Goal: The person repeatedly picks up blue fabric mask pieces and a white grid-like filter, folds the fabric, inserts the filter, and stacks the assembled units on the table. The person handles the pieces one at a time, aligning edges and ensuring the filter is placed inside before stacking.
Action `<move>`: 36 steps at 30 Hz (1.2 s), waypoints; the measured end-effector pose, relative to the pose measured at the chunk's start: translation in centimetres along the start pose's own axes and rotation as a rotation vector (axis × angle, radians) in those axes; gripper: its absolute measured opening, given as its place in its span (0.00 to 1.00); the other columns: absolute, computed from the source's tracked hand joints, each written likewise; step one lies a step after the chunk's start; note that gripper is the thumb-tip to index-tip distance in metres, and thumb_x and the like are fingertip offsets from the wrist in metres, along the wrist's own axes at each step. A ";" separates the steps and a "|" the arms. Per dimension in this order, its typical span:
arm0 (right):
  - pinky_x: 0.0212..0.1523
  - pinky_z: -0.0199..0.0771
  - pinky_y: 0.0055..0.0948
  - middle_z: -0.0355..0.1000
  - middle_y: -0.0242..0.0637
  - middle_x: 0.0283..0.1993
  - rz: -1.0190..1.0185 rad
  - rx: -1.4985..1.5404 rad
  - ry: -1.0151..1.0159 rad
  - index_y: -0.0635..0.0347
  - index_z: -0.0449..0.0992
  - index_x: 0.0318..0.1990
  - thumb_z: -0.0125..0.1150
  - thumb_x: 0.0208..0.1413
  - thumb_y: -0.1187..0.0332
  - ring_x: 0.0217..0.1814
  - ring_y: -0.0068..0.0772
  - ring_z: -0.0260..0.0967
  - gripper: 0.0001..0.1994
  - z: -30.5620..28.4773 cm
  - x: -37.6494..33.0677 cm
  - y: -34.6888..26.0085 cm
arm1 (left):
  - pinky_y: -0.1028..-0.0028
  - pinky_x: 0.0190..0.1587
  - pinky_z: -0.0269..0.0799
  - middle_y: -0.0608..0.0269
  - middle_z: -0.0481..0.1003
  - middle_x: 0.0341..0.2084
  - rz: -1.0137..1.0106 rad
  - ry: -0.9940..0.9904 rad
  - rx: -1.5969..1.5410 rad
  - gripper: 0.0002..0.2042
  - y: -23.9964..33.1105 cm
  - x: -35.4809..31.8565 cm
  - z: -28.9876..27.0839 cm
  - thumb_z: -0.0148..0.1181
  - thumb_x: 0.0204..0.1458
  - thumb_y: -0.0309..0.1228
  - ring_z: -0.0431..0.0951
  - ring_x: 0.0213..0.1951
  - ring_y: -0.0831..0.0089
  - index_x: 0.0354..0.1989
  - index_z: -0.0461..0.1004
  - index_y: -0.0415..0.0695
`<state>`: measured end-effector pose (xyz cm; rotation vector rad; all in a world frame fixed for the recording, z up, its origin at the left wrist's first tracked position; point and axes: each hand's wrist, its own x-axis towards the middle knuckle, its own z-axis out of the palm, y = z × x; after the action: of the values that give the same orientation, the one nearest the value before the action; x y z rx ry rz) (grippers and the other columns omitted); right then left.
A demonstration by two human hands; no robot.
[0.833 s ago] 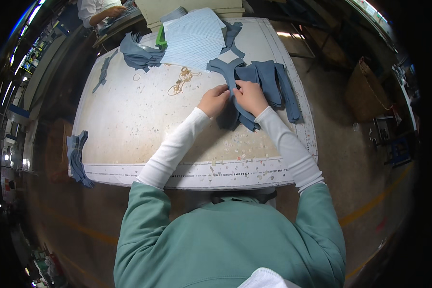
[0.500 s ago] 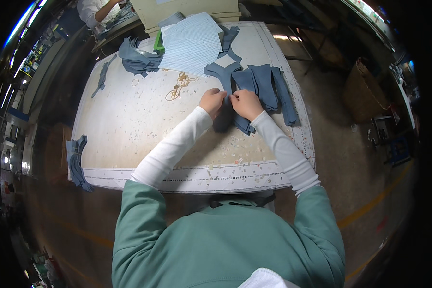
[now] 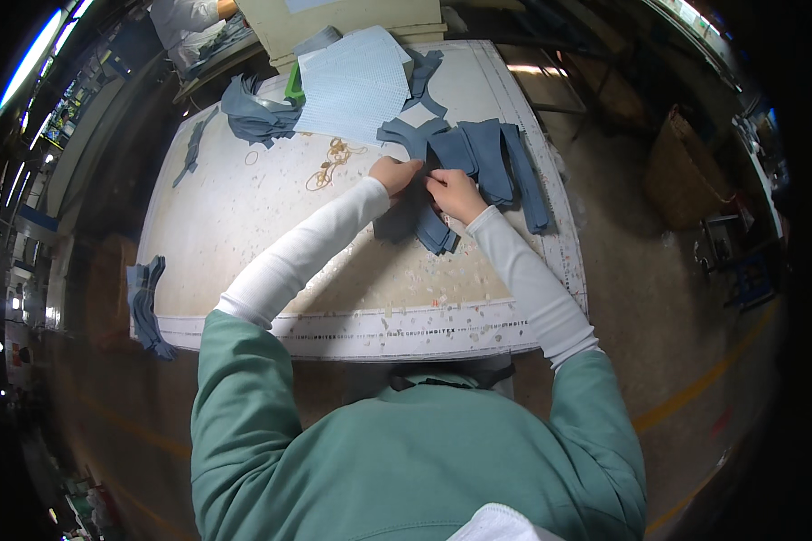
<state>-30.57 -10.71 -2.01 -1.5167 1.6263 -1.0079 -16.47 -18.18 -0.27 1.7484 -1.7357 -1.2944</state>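
Head view puts the forked blue-grey piece (image 3: 414, 139) at twelve o'clock, left hand (image 3: 395, 174) and right hand (image 3: 457, 194) close together at its stem, whether pinching I cannot tell, and a light touch would likely avoid dragging the strips (image 3: 491, 160) at one o'clock.

The fabric pieces (image 3: 491, 159) are slate blue, the finely patterned sheet (image 3: 352, 88) pale blue, the top (image 3: 424, 442) green.
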 end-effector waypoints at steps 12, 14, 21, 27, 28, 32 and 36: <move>0.31 0.74 0.26 0.73 0.38 0.32 -0.403 -0.156 0.055 0.61 0.71 0.52 0.60 0.51 0.70 0.28 0.30 0.75 0.19 -0.7 -1.2 -0.5 | 0.76 0.39 0.68 0.67 0.74 0.38 -0.112 -0.223 0.176 0.25 -5.0 -4.6 -10.2 0.60 0.48 0.52 0.71 0.36 0.77 0.48 0.75 0.45; 0.32 0.74 0.28 0.71 0.37 0.30 -0.551 -0.261 0.147 0.60 0.72 0.50 0.61 0.49 0.71 0.28 0.32 0.73 0.18 -0.4 -1.2 -0.8 | 0.75 0.42 0.69 0.63 0.76 0.40 -0.148 -0.241 0.310 0.26 -6.0 -5.5 -13.2 0.61 0.46 0.53 0.74 0.39 0.73 0.47 0.76 0.45; 0.46 0.69 0.31 0.65 0.39 0.44 -0.297 -0.532 -0.044 0.56 0.71 0.49 0.64 0.45 0.71 0.47 0.40 0.66 0.20 -1.5 0.0 -3.3 | 0.85 0.38 0.68 0.72 0.77 0.35 -0.120 -0.258 0.292 0.19 -9.3 -7.8 -18.2 0.60 0.52 0.46 0.73 0.33 0.85 0.45 0.77 0.47; 0.55 0.59 0.41 0.66 0.33 0.48 -0.810 -0.912 0.027 0.49 0.74 0.45 0.65 0.42 0.66 0.59 0.35 0.58 0.18 -2.0 2.9 -2.9 | 0.87 0.37 0.66 0.76 0.76 0.34 -0.083 -0.440 0.298 0.17 -8.7 -6.9 -17.2 0.58 0.54 0.44 0.71 0.33 0.89 0.47 0.76 0.47; 0.57 0.56 0.42 0.67 0.33 0.48 -0.709 -0.982 -0.102 0.49 0.75 0.46 0.64 0.42 0.65 0.57 0.33 0.60 0.19 -1.7 3.5 -2.7 | 0.86 0.38 0.66 0.76 0.76 0.34 -0.026 -0.473 0.310 0.18 -8.3 -6.5 -16.8 0.59 0.54 0.45 0.71 0.33 0.88 0.47 0.76 0.47; 0.59 0.56 0.38 0.67 0.34 0.50 -0.507 -0.982 0.006 0.47 0.74 0.49 0.61 0.47 0.64 0.59 0.34 0.60 0.19 -0.8 4.8 -2.8 | 0.80 0.45 0.66 0.68 0.77 0.34 0.201 -0.491 0.625 0.19 -5.9 -4.5 -16.2 0.59 0.54 0.44 0.73 0.36 0.80 0.48 0.75 0.43; 0.59 0.56 0.38 0.68 0.36 0.51 -0.665 -0.549 -0.100 0.50 0.73 0.52 0.63 0.46 0.58 0.58 0.35 0.61 0.23 0.7 3.7 -4.5 | 0.75 0.48 0.67 0.58 0.78 0.38 0.373 -0.506 0.798 0.21 -3.8 -3.1 -16.2 0.60 0.51 0.42 0.75 0.40 0.70 0.49 0.74 0.42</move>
<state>-28.14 -14.51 1.71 -2.5431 1.4100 -0.8093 -0.94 -20.19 6.21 1.3482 -3.0049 -0.9838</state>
